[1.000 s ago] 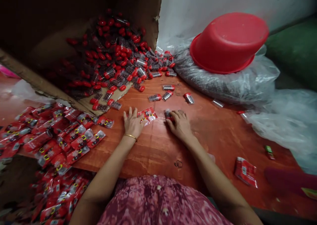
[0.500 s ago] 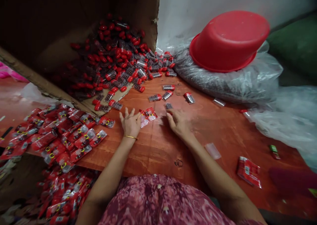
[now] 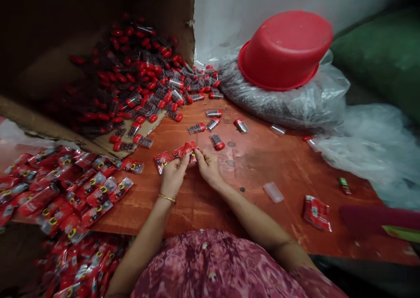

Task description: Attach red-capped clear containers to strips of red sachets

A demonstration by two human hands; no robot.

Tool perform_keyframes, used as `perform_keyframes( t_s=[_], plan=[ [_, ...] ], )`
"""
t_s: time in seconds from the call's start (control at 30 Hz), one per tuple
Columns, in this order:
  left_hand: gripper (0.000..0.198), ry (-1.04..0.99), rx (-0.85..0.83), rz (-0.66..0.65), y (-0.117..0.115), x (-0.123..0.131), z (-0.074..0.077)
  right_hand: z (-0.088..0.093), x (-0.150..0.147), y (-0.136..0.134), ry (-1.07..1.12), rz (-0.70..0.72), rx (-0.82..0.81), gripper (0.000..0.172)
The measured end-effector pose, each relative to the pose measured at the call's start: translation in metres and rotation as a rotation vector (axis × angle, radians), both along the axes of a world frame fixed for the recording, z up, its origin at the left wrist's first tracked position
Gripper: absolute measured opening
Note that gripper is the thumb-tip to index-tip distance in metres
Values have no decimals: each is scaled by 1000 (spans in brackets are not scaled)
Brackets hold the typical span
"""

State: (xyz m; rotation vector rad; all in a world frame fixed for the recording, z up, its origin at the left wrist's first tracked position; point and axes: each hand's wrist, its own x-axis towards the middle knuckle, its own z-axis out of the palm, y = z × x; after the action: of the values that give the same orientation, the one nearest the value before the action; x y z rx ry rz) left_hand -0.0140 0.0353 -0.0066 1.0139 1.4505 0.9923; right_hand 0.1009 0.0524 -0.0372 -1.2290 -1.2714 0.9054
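Note:
My left hand and my right hand are close together over the table, thumbs and fingers pinched. Between them they grip a small red printed packet at its upper part. Fingers cover much of it, and whether anything is inside cannot be seen. Just left of my left hand lies another red packet, flat on the wood. Beyond my right hand rests a small clear container with a red cap, filled with dark balls. Several similar containers are scattered behind it.
A tipped cardboard box spills a heap of red-capped containers. Filled red packets pile up at left. At the back right, a red tub sits upside down on a plastic bag. A clear plastic piece lies right.
My right hand has left the red-capped container and come over to the packet beside my left hand. My left fingers, spread before, are now pinched on it. The view has shifted slightly.

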Motion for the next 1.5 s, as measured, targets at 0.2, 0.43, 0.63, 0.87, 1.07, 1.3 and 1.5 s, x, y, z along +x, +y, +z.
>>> perform_keyframes(
  t_s=[0.2,0.43,0.63,0.87,1.07,1.3,1.5],
  plan=[
    [45,-421,-125,146,4,12,3,-3,-6,-9,-72,30,50,36],
    [34,-499,-217,228,14,5,2,12,74,41,-739,330,198,31],
    [25,-593,-330,177,13,5,7,13,131,75,-1321,611,192,33],
    [28,-603,-336,183,8,4,6,22,118,18,-925,471,-106,20],
    [38,-569,-303,155,2,9,8,37,84,-41,-379,354,-29,21],
    [41,-502,-223,142,-2,9,9,27,58,-45,-207,234,-78,17],
    [40,-588,-175,126,-2,17,8,16,45,-45,-54,145,-67,17]
  ],
)
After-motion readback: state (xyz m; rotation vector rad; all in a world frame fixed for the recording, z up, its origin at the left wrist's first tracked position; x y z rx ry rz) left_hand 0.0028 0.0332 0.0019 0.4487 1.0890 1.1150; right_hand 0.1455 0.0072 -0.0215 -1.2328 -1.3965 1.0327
